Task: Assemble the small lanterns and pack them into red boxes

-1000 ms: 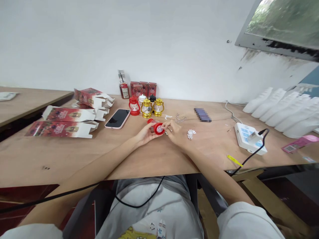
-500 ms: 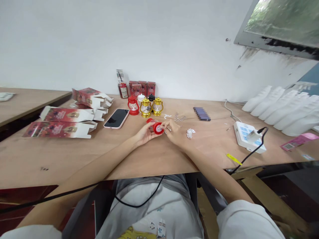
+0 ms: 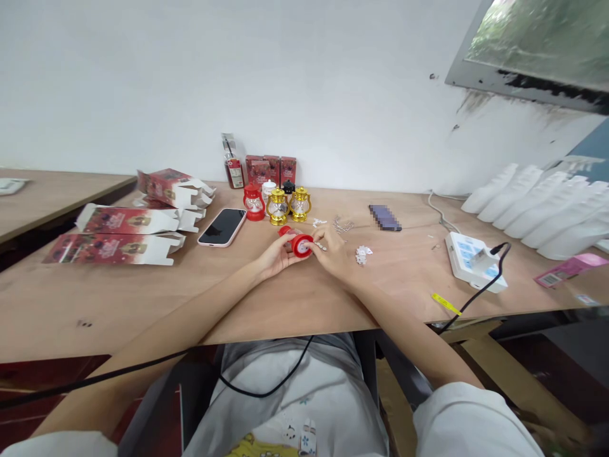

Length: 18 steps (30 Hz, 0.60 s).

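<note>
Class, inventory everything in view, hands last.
Held lantern: one, red, centre
Other lanterns: five, mixed, behind
Phone: one, pink, left
Pixelated item: one, purple, right
Small pieces: many, pale, centre
Open boxes: several, reddish, left
Small boxes: four, red, rear
Bottle: one, reddish, rear
Power strip: one, white, right
Stacked pieces: several, white, right
Carton: one, pink, right
Window: one, grey, right
Cables: several, black or white, scattered
Tables: two, brown, beneath
Left hand, right hand: two, bare, centre

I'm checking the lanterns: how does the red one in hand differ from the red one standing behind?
Pose: the held red lantern is tipped over, its round base showing; the standing red lantern is upright. Handling: the held red lantern is in the left hand, with the right hand at its base; the standing red lantern is untouched, beside a gold lantern. Both have red bases and tops.
</note>
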Each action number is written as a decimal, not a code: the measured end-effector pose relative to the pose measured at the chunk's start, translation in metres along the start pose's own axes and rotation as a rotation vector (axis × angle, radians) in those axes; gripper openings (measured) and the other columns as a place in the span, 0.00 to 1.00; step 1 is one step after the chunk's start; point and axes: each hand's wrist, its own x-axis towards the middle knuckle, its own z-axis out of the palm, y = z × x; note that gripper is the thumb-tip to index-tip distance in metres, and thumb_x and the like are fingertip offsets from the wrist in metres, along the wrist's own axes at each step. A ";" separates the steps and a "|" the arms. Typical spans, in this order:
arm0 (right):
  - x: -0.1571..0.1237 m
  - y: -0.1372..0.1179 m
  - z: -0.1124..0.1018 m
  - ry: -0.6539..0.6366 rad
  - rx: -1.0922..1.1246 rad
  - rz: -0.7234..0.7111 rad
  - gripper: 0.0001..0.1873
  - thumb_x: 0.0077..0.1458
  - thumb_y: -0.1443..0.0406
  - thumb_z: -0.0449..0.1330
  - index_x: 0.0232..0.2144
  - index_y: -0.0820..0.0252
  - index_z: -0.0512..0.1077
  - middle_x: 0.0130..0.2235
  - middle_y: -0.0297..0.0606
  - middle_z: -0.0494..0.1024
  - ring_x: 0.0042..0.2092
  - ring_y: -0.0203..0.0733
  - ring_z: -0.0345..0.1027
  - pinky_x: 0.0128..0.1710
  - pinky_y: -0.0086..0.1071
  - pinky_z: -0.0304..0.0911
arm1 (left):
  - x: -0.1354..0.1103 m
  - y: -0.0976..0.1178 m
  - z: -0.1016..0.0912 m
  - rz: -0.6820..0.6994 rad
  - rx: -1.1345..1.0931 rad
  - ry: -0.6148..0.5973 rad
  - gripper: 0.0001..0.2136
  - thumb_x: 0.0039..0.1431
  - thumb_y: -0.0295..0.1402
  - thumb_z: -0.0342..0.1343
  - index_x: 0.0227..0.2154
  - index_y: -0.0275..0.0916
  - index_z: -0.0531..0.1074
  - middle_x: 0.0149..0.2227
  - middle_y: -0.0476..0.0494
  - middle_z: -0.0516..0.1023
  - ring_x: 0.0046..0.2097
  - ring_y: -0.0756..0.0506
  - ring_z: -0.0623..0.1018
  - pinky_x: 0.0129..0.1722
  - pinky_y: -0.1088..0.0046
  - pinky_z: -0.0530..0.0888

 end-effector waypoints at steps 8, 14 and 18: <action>0.002 0.006 -0.001 -0.177 0.071 0.066 0.08 0.58 0.61 0.57 0.39 0.56 0.72 0.40 0.38 0.78 0.42 0.40 0.72 0.44 0.36 0.66 | 0.002 0.000 -0.002 0.026 0.035 -0.023 0.04 0.57 0.27 0.53 0.34 0.34 0.72 0.33 0.40 0.78 0.36 0.45 0.79 0.39 0.66 0.80; 0.003 0.008 -0.003 -0.171 0.086 0.105 0.09 0.56 0.60 0.59 0.36 0.59 0.74 0.37 0.37 0.78 0.39 0.39 0.71 0.42 0.34 0.65 | 0.003 0.000 -0.005 0.019 0.084 -0.044 0.06 0.56 0.28 0.55 0.36 0.32 0.72 0.37 0.37 0.79 0.40 0.43 0.79 0.42 0.65 0.78; 0.003 0.008 -0.003 -0.163 0.098 0.142 0.10 0.55 0.58 0.60 0.32 0.59 0.73 0.34 0.36 0.78 0.36 0.39 0.70 0.40 0.33 0.64 | 0.005 -0.002 -0.008 0.048 0.120 -0.046 0.08 0.56 0.29 0.57 0.38 0.32 0.71 0.37 0.39 0.78 0.39 0.45 0.79 0.40 0.66 0.79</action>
